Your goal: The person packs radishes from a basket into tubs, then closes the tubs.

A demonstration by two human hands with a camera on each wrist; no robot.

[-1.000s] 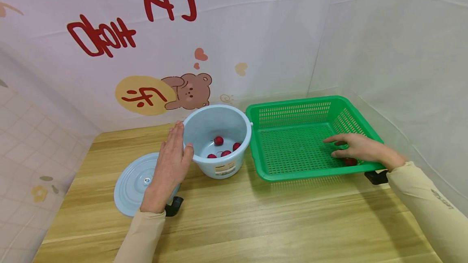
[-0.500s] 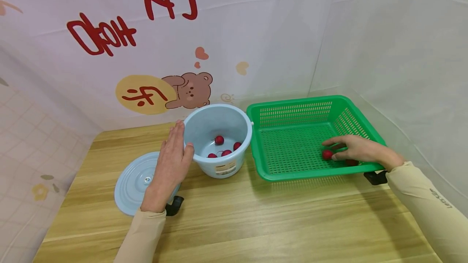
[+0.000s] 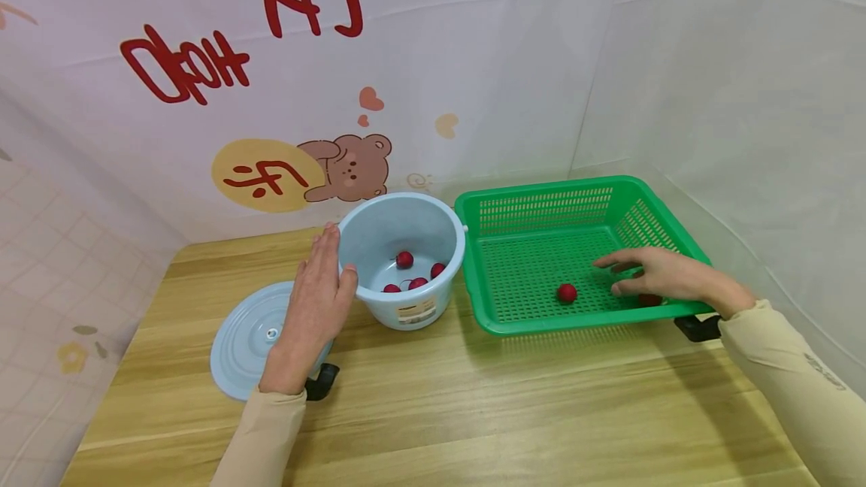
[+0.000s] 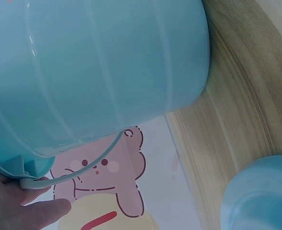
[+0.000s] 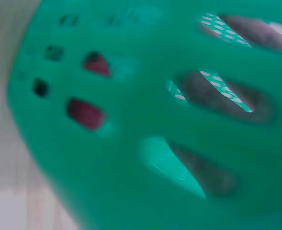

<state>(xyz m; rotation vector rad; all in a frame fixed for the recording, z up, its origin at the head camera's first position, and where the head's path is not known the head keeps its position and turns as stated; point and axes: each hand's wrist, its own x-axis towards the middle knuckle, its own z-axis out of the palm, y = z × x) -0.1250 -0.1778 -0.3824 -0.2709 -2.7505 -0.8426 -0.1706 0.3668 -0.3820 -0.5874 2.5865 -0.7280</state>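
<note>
My left hand (image 3: 313, 299) rests with straight fingers against the left rim of a light blue bucket (image 3: 413, 310); its fingertips (image 4: 50, 213) show beside the bucket's handle (image 4: 83, 175) in the left wrist view. Inside the bucket lie several red radishes (image 3: 404, 260). Over the right side of a green plastic basket (image 3: 487, 318), my right hand (image 3: 666, 275) has its fingers loosely extended, holding nothing. One red radish (image 3: 567, 293) lies on the basket floor left of these fingers. Another radish (image 3: 650, 300) sits under the hand, partly hidden. Through the basket slots, the right wrist view shows red (image 5: 85, 114).
A light blue lid (image 3: 243, 340) lies on the wooden table (image 3: 473, 412), partly under my left forearm. The basket stands right beside the bucket. A printed white cloth (image 3: 514, 81) hangs behind both and along the sides.
A radish, first out of sight at the right hand, came into view by the fingertips and has moved left across the basket floor. The left hand and bucket stay put.
</note>
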